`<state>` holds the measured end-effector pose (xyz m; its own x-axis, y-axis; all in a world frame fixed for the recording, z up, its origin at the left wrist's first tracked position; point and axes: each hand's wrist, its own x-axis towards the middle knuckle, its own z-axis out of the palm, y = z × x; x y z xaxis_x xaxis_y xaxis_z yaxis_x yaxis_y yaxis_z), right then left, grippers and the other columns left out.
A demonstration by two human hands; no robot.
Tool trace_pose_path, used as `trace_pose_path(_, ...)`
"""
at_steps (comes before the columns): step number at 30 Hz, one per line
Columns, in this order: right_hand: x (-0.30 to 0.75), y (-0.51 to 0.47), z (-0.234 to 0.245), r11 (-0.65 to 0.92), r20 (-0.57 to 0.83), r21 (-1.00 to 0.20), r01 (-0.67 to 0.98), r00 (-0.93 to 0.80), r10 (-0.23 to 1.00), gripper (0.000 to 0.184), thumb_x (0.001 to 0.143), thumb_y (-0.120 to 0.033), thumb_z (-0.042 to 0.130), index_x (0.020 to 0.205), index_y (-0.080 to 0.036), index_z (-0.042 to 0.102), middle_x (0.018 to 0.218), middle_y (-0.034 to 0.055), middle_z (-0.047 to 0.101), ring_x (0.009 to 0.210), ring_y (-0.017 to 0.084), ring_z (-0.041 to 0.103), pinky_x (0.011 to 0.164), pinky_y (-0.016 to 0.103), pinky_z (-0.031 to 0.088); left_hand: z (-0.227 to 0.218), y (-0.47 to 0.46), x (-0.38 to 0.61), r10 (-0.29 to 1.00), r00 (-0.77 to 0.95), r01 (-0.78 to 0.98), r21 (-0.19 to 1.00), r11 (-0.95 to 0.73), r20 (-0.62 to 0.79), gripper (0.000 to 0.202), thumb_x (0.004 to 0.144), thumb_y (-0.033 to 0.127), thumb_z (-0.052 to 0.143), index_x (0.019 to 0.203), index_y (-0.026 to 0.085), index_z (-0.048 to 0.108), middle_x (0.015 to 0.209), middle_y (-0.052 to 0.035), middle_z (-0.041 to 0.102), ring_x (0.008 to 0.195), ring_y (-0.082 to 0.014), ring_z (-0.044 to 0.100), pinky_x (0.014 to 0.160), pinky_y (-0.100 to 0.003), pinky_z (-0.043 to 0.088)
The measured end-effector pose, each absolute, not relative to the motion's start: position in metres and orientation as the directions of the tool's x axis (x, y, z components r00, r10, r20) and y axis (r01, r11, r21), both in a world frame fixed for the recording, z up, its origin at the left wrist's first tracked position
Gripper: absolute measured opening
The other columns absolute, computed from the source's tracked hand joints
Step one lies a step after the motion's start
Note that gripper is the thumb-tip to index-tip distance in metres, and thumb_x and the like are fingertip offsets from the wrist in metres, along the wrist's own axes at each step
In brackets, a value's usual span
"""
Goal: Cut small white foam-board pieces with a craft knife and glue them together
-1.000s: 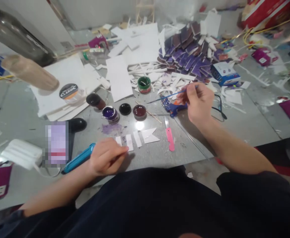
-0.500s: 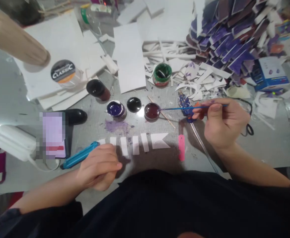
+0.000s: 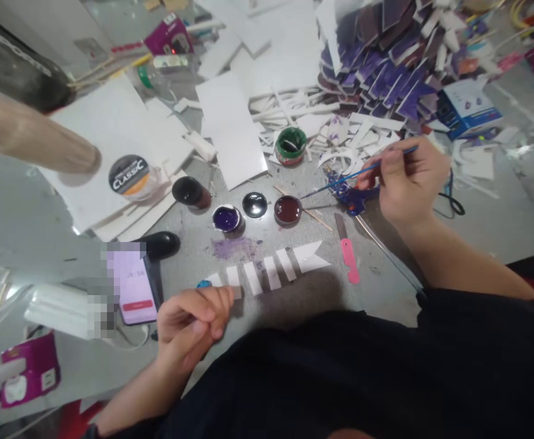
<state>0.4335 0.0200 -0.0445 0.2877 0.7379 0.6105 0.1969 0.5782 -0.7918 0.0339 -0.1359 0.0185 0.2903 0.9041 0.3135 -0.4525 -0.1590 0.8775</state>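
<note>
A thin blue paintbrush [image 3: 353, 174] is pinched in my right hand [image 3: 411, 183]. Its tip hangs at the right rim of a round cap of dark red paint [image 3: 288, 210]; touching or just above, I cannot tell. My left hand [image 3: 196, 323] is curled closed near the table's front edge, with nothing visible in it. Just beyond its fingers lie several white strips [image 3: 252, 278] in a row, ending in a notched white piece [image 3: 313, 256]. A blue cutter [image 3: 204, 284] is mostly hidden by that hand. Nearby stand a purple paint jar [image 3: 225, 218] and a black paint cap [image 3: 255, 205].
A pink folding knife [image 3: 349, 259] lies right of the strips, near a glue gun [image 3: 352, 198]. Behind are a green paint jar [image 3: 291, 146], white scraps and a heap of purple-painted pieces [image 3: 386, 67]. A phone [image 3: 134, 292] and a dark bottle [image 3: 190, 193] are at left.
The brush tip has moved off the dark red paint to its rim, and the brush's rear end has risen. My left hand has turned, its thumb now showing against the fingers. The view has shifted.
</note>
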Motion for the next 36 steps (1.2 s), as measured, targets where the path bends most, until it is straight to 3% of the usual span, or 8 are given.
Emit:
trace_pose_path(5,0.443,0.007,-0.056,0.403,0.458,-0.884,0.237,0.265,0.849,0.07,0.104,-0.097,0.098,0.098,-0.032,0.071,0.073,-0.0045,0.075,0.048,0.018,0.069,0.041,0.03,0.056,0.016,-0.122,0.027,0.92,0.323,-0.618,0.786,0.027,0.222,0.021,0.128,0.039,0.071,0.129,0.023,0.085,0.071,0.0075,0.044,0.061,-0.0158,0.043,0.065,-0.034,0.04)
trace_pose_path(9,0.443,0.0,-0.068,0.355,0.404,-0.907,0.228,0.226,0.886,0.073,0.102,-0.098,0.098,0.096,-0.032,0.07,0.073,-0.0036,0.073,0.05,0.02,0.072,0.043,0.032,0.056,0.014,-0.117,0.018,0.892,0.397,-0.632,0.769,0.096,0.215,0.022,0.118,0.037,0.079,0.136,0.027,0.085,0.078,0.0053,0.046,0.064,-0.0176,0.046,0.062,-0.036,0.044)
trace_pose_path(12,0.446,0.001,-0.071,0.33,0.386,-0.912,0.243,0.239,0.891,0.075,0.1,-0.102,0.096,0.095,-0.033,0.068,0.076,-0.0015,0.075,0.059,0.024,0.079,0.047,0.035,0.059,0.017,-0.117,0.015,0.889,0.417,-0.587,0.803,0.105,0.188,0.019,0.118,0.044,0.081,0.13,0.03,0.083,0.078,0.0041,0.049,0.063,-0.0177,0.048,0.061,-0.035,0.045)
trace_pose_path(18,0.457,0.007,-0.067,0.359,0.417,-0.899,0.25,0.246,0.875,0.075,0.098,-0.106,0.093,0.099,-0.035,0.068,0.079,0.0001,0.075,0.072,0.03,0.085,0.056,0.043,0.068,0.016,-0.125,0.033,0.871,0.375,-0.46,0.879,-0.122,0.318,0.013,0.125,0.037,0.078,0.128,0.026,0.083,0.08,0.0024,0.062,0.067,-0.0168,0.058,0.067,-0.032,0.055)
trace_pose_path(24,0.444,0.003,-0.054,0.359,0.398,-0.916,0.177,0.314,0.862,0.069,0.102,-0.093,0.097,0.105,-0.032,0.065,0.076,-0.0038,0.076,0.057,0.021,0.075,0.052,0.033,0.061,0.003,-0.127,0.065,0.718,0.455,-0.024,0.813,-0.581,0.526,0.012,0.124,0.01,0.076,0.13,0.018,0.083,0.098,-0.0055,0.088,0.082,-0.0174,0.085,0.076,-0.026,0.07)
trace_pose_path(27,0.438,-0.002,-0.058,0.302,0.322,-0.947,0.112,0.274,0.906,0.064,0.102,-0.085,0.1,0.107,-0.032,0.064,0.079,-0.0046,0.076,0.059,0.02,0.076,0.053,0.031,0.061,0.012,-0.121,0.082,0.723,0.442,0.143,0.754,-0.642,0.532,0.011,0.124,0.012,0.075,0.129,0.018,0.082,0.097,-0.0037,0.088,0.081,-0.0171,0.087,0.075,-0.024,0.071)
trace_pose_path(30,0.436,-0.001,-0.071,0.287,0.29,-0.956,0.054,0.274,0.917,0.063,0.1,-0.08,0.105,0.105,-0.034,0.063,0.08,-0.0061,0.073,0.058,0.021,0.074,0.051,0.032,0.058,0.02,-0.117,0.106,0.708,0.478,0.176,0.734,-0.656,0.519,0.012,0.123,0.013,0.074,0.13,0.02,0.08,0.097,-0.0031,0.089,0.081,-0.0181,0.087,0.075,-0.026,0.071)
trace_pose_path(36,0.436,-0.002,-0.077,0.386,0.384,-0.92,0.063,0.331,0.862,0.059,0.106,-0.077,0.103,0.11,-0.037,0.06,0.084,-0.0055,0.069,0.059,0.021,0.069,0.049,0.034,0.051,-0.009,-0.138,0.146,0.636,0.562,0.181,0.671,-0.719,0.529,0.017,0.121,0.01,0.066,0.132,0.021,0.074,0.091,-0.0027,0.085,0.069,-0.0193,0.08,0.064,-0.029,0.062)
